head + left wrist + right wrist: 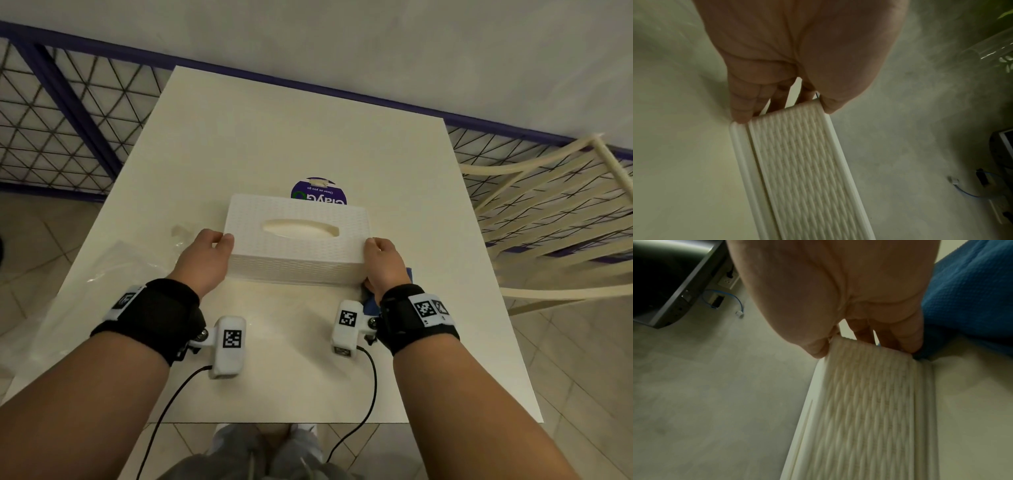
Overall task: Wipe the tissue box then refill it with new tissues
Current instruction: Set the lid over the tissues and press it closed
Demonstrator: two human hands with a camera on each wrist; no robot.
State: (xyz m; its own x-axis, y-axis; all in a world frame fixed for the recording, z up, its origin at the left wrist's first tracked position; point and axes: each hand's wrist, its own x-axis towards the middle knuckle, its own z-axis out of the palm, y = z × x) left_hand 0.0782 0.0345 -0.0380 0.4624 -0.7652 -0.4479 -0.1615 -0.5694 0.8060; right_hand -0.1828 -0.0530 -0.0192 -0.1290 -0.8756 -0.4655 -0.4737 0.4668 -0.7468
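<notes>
- I've got the white woven-pattern tissue box [296,240] dead centre of the head frame, sitting on the white table [308,144], its oval slot facing up.
- My left hand [205,262] is clamped on the box's left end, thumb on the top edge, fingers down the side.
- From the left wrist view, that left hand [797,53] fills the top of the frame; fingertips [742,116] press the box's end wall, thumb on the opposite edge, and the tissue box [805,170] runs away toward the bottom of the frame.
- My right hand [385,265] grips the right end the same way, thumb over the top corner.
- In the right wrist view the right hand [849,288] pinches the box end, the tissue box [865,410] stretching to the lower right, blurred.
- A blue cloth [970,293] shows at the upper right of that view, right beside my fingers; from the head view the blue cloth [371,303] peeks out under my right wrist.
- Just behind the box, a purple round label [318,192] with printed text sticks out above its far edge.
- Clear plastic wrap [137,260] lies at the left of the table, near my left hand.
- A cream slatted chair [555,205] stands at the right of the frame.
</notes>
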